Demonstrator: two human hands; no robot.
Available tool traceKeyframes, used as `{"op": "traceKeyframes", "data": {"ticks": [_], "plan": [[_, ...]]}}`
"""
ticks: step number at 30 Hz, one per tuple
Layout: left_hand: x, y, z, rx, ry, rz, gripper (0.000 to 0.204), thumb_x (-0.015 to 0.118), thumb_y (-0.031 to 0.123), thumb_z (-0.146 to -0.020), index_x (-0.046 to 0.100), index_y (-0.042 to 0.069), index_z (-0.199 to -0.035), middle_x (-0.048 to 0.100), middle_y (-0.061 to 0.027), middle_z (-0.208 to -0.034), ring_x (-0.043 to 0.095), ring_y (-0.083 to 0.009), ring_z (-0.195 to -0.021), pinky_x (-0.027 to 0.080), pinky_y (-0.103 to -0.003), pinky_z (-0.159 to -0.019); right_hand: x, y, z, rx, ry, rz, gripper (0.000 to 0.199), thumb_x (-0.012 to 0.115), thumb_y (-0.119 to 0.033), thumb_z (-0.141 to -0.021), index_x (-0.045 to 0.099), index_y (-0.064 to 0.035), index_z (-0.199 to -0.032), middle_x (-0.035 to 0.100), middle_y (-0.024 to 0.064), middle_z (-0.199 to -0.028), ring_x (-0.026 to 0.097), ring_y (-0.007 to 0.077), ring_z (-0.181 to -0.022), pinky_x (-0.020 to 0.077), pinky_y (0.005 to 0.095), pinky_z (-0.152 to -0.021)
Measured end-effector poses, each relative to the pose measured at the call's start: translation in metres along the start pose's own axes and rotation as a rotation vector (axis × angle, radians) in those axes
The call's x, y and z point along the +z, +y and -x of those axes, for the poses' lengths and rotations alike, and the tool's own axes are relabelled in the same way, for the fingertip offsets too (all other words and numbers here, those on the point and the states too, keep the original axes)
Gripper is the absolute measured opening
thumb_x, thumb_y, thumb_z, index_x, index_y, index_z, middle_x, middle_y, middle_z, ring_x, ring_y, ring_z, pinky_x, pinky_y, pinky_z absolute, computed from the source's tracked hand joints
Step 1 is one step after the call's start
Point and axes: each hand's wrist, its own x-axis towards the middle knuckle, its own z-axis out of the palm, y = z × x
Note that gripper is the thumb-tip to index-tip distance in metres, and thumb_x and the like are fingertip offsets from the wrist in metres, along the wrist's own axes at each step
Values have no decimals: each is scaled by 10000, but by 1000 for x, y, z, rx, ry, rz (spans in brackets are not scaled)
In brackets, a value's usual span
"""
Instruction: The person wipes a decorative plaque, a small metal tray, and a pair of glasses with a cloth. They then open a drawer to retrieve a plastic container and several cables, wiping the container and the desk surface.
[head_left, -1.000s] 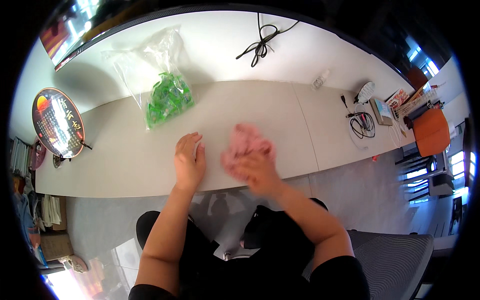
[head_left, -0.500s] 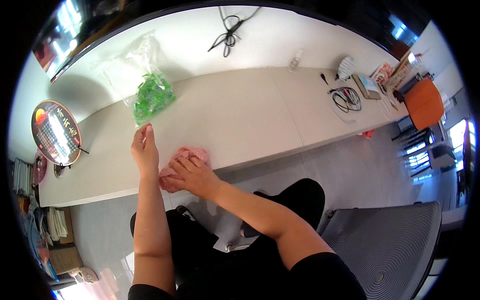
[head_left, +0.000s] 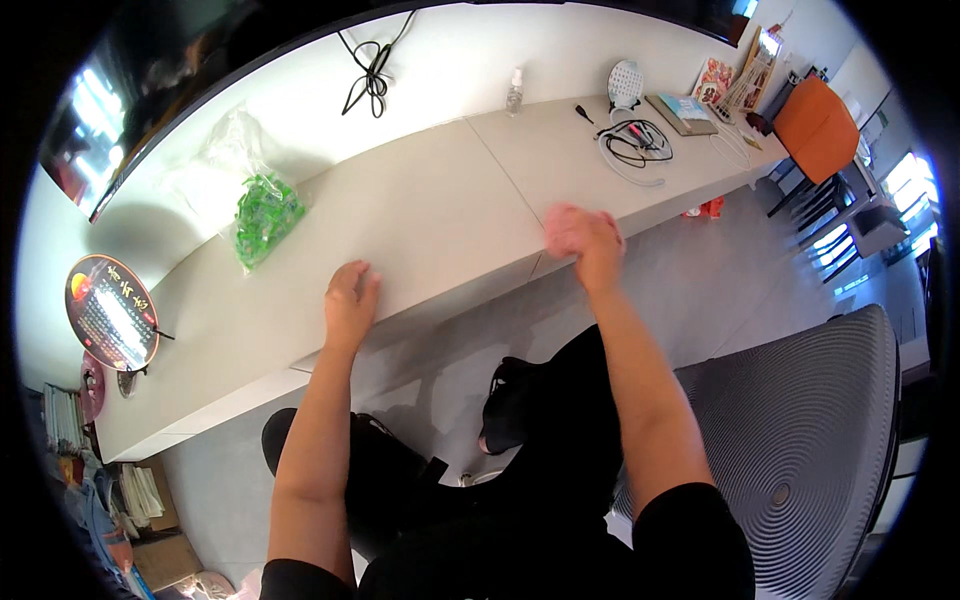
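My left hand (head_left: 350, 300) lies flat, palm down, on the pale grey table (head_left: 440, 215) close to its front edge. My right hand (head_left: 587, 242) is further right at the same edge, blurred by motion, and closed over a bunched pink cloth (head_left: 560, 226) that presses on the tabletop. Only a pink edge of the cloth shows under the fingers. I sit at the table with dark trousers below.
A clear bag of green pieces (head_left: 262, 215) lies at the back left. A round printed fan (head_left: 112, 310) sits at the far left. A black cable (head_left: 370, 70), a small bottle (head_left: 514, 92), coiled cords (head_left: 635, 145) and books (head_left: 690, 108) are to the right. A grey mesh chair (head_left: 800, 440) stands beside me.
My right hand with the pink cloth has swept from beside my left hand to the right along the table's front edge. My left hand stays flat on the table.
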Motion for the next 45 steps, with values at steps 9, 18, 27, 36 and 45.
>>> {"op": "traceKeyframes", "data": {"ticks": [9, 18, 27, 36, 45], "plan": [[-23, 18, 63, -133, -239, -505, 515, 594, 270, -871, 467, 117, -1345, 340, -159, -1458, 254, -355, -1369, 176, -572, -1080, 197, -156, 99, 1028, 599, -879, 752, 449, -348, -877, 15, -88, -1435, 237, 92, -1310, 255, 189, -1108, 212, 320, -864], [-26, 15, 101, -166, -161, -779, 606, 575, 208, -868, 350, 226, -1430, 253, -114, -1509, 222, -370, -1382, 137, -642, -1056, 279, -129, 178, 1333, 442, -1452, 522, 395, -145, -868, 203, -178, -1352, 364, 55, -1218, 397, 179, -1120, 359, 329, -942], [-22, 10, 103, -180, -162, -795, 664, 558, 57, -832, 341, 236, -1433, 249, -98, -1513, 223, -354, -1387, 142, -644, -1055, 214, -123, 167, 1535, 206, -1384, 291, 473, -9, -733, 469, -149, -988, 480, -7, -866, 480, 128, -809, 421, 293, -680], [-25, 16, 118, -317, -155, -792, 717, 559, 15, -820, 285, 208, -1454, 159, -178, -1522, 164, -385, -1399, 215, -640, -1034, 189, -133, 113, 1726, 249, -1677, 759, 441, 40, -728, 243, -127, -1441, 417, 88, -1359, 494, 224, -1124, 475, 328, -837], [-36, -3, 140, -1042, 447, 311, 668, 468, 175, -946, 89, 37, -1478, 100, -231, -1522, 105, -366, -1416, 142, -427, -1130, 139, -152, 64, 1094, 477, -680, 896, 473, -146, -782, -85, -51, -1476, -59, 128, -1540, 34, 246, -1401, 131, 359, -1108]]}}
